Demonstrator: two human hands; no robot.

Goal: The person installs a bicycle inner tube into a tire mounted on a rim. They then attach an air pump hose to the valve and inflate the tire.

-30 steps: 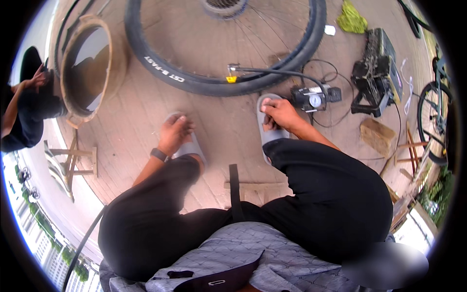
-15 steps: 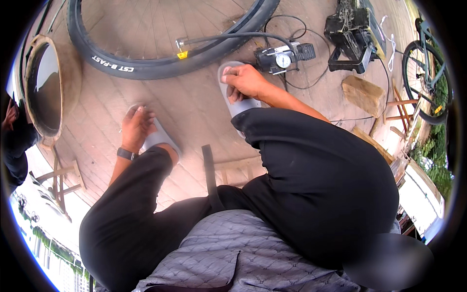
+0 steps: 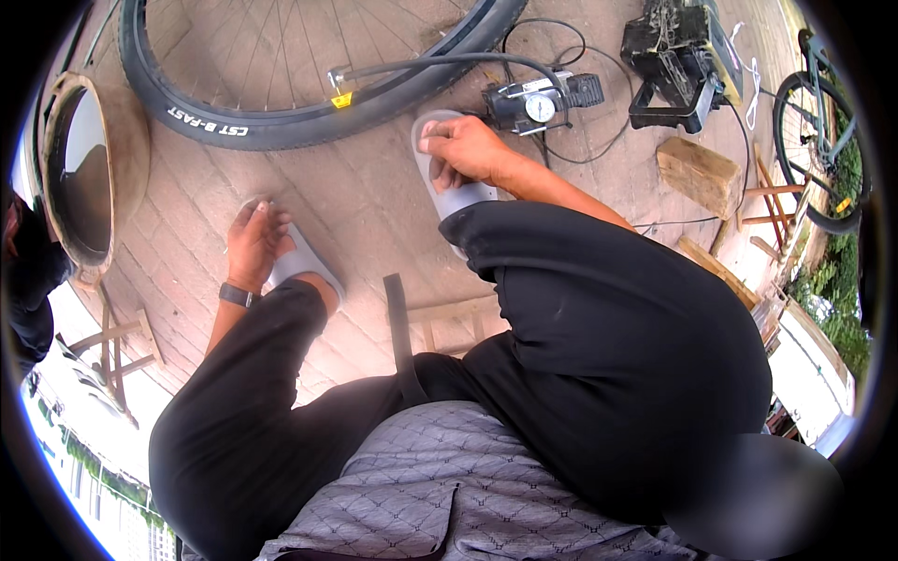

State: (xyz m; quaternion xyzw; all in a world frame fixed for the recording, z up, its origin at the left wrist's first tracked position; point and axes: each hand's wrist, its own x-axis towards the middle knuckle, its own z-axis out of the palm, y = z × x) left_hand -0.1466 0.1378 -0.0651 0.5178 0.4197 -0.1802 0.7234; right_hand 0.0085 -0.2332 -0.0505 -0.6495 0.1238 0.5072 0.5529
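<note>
My left hand [image 3: 251,245], with a dark band at its wrist, hangs over a grey sandal [image 3: 304,262] on my left foot. Its fingers are loosely stretched and hold nothing visible. Above the other grey sandal [image 3: 463,197], my right hand [image 3: 468,150] is loosely curled, thumb against the fingers, with nothing visible in it. Beyond my hands lies a bicycle wheel [image 3: 281,129] with a black tyre. A black air pump [image 3: 510,105] with a round gauge [image 3: 540,107] sits near my right hand. Its hose [image 3: 449,60] reaches over the wheel to a yellow-levered head [image 3: 341,99].
A basin of dark water [image 3: 79,178] stands at left, near a wooden stool frame [image 3: 117,346]. At right are a black device [image 3: 669,70], a wooden block [image 3: 700,176] and a bicycle [image 3: 818,140]. Cables cross the brick floor [image 3: 365,215]. Someone in dark clothes is at the left edge.
The view has shifted slightly, so the wheel, pump and floor sit a little higher and further left. My hands keep nearly the same pose over my feet.
</note>
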